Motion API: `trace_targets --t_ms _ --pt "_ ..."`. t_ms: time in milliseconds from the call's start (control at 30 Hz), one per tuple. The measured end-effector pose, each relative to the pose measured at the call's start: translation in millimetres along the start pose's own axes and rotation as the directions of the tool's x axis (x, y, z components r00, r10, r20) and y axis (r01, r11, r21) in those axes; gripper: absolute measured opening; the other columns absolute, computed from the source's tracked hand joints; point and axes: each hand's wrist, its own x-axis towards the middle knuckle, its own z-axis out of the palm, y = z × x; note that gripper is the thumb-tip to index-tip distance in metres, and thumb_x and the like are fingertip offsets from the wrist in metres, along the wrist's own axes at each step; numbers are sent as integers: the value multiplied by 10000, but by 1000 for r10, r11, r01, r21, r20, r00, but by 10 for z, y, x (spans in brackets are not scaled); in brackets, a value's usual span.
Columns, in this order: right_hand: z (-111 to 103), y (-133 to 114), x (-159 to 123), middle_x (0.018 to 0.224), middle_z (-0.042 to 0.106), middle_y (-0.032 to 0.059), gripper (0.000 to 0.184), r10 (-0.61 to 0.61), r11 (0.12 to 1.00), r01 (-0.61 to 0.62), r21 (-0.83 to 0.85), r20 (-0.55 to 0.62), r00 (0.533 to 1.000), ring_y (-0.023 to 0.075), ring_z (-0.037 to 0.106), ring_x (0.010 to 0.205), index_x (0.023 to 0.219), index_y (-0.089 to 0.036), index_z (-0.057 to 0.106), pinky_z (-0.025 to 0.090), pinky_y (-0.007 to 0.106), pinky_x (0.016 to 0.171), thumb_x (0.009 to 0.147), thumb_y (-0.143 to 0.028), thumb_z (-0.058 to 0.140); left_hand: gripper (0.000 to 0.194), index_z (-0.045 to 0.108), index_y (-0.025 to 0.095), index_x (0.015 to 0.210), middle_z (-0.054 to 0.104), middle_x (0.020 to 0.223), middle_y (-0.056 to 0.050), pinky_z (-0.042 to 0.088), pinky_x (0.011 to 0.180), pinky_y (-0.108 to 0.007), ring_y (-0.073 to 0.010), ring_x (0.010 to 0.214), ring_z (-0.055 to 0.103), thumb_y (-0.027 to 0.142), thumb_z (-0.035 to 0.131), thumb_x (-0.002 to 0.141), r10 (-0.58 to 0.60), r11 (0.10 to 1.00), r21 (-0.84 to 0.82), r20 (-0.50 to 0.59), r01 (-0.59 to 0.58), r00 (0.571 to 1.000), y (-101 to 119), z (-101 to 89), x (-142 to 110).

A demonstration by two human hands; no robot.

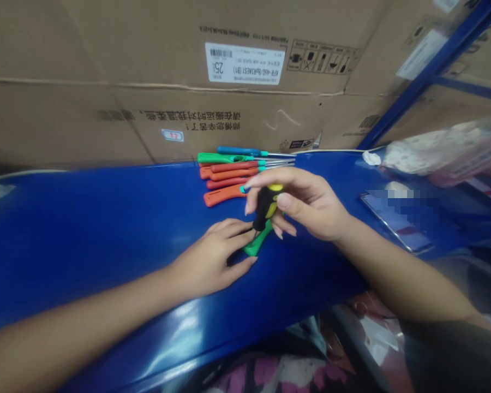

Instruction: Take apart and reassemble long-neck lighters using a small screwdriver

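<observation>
My right hand (306, 204) is closed around a short screwdriver (265, 207) with a black and yellow handle. Its shaft points down to a green long-necked lighter (258, 243), where the tip meets the casing or comes close to it. My left hand (219, 256) grips this lighter from the left, fingers over it and thumb along the near side, pressing it to the blue surface (106, 229). Part of the lighter is hidden by both hands. Just beyond lie several similar lighters in a row, among them a blue one (239, 150), a green one (221, 158) and an orange one (223, 195).
A large cardboard box (126, 65) stands right behind the lighters. At the right are a phone (396, 221), a crumpled white scrap (371, 158) and plastic bags (445, 147). A blue metal post (409, 93) rises at the back right. The surface's front edge (237, 341) runs below my hands.
</observation>
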Motion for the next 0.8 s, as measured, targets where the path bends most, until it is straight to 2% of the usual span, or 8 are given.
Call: trace_targets --t_ms 67,167,233,367,467,533,633,800 --pt "-28 24 24 948 727 28 273 -64 996 58 -70 -80 995 63 610 610 1151 -169 659 545 205 597 991 -368 562 447 581 214 1386 610 1356 -138 451 1087 -520 -299 1273 533 317 599 952 -2 1000 3 5 2 1000 1 -1 1" --pt "-62 40 29 841 726 28 231 -223 932 145 -331 -213 951 133 648 713 960 -182 713 568 285 700 878 -398 722 469 556 238 1408 598 1377 -118 452 1085 -512 -288 1276 529 309 606 947 11 1000 -7 -13 -11 1000 -2 3 2" --pt "-57 23 8 906 738 48 272 -250 904 157 -397 -194 949 154 670 769 1080 -189 711 577 317 753 943 -407 626 470 553 243 1408 597 1379 -114 455 1082 -508 -284 1273 532 304 608 946 16 1000 -18 -22 -16 1000 -2 4 2" --pt "15 -32 -30 1085 728 62 417 -32 982 23 -185 -47 998 106 679 731 1430 -190 502 588 268 693 1063 -318 352 431 585 215 1372 608 1357 -127 451 1089 -496 -286 1273 533 308 601 951 5 1000 -15 1 -5 1000 4 -1 -3" --pt "33 -36 -25 1003 741 43 324 -105 983 90 -157 -86 991 123 685 756 1295 -188 613 587 259 686 1008 -317 534 410 599 217 1350 607 1361 -120 436 1100 -504 -288 1282 529 311 600 951 5 1000 -11 2 -5 1000 10 -7 -11" --pt "6 -36 -21 933 748 35 258 -244 938 193 -288 -154 957 148 686 781 1160 -201 690 589 272 708 920 -295 682 399 602 228 1343 599 1377 -114 438 1099 -507 -286 1283 530 300 601 951 13 1000 -17 -2 -13 1000 15 -13 -9" --pt "-40 -83 -30 901 751 32 269 -358 850 280 -446 -99 928 152 692 771 1177 -212 694 595 269 716 914 -266 683 366 627 235 1307 592 1385 -110 455 1083 -502 -289 1278 534 282 608 944 7 1000 -20 1 -7 1000 30 -27 6" --pt "38 -229 -58 1124 727 55 340 -185 935 177 -309 1 983 157 697 998 1307 -215 606 598 307 855 1036 -236 401 310 651 229 1240 611 1344 -100 456 1076 -500 -294 1263 538 284 607 938 -1 1000 -23 8 1 1000 39 -31 11"
